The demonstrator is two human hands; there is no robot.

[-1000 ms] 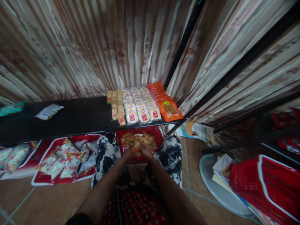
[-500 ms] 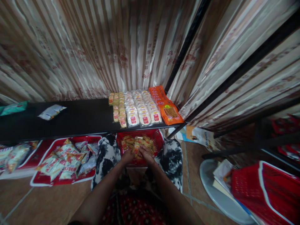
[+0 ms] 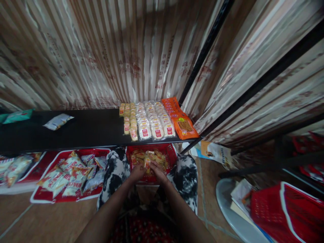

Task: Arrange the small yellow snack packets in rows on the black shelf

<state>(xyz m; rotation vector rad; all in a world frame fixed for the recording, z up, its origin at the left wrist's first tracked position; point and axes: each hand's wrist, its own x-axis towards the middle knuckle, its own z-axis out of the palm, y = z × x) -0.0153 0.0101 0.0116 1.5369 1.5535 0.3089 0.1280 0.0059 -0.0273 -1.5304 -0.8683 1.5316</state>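
Between my knees stands a red basket [image 3: 172,152] holding several small gold-wrapped snack packets [image 3: 158,156]. Over its near side my left hand [image 3: 138,172] and my right hand [image 3: 157,170] come together, closed on one gold snack packet [image 3: 146,162] held upright between them. On the black shelf [image 3: 96,126] just beyond, gold packets [image 3: 127,118] stand in rows at the left of rows of round white wrapped crackers [image 3: 152,121]. An orange snack bag [image 3: 181,119] lies at the right end of those rows.
To the left, a red basket [image 3: 35,197] holds several white snack bags [image 3: 72,173]. A white packet [image 3: 58,121] and a teal packet [image 3: 19,115] lie on the shelf. At right are a metal shelf post [image 3: 205,50], a grey basin [image 3: 225,199] and a red basket [image 3: 268,202].
Both hands have drawn closer together around the gold packet, which now stands more upright. The whole view has shifted slightly, with the shelf lower in the picture.
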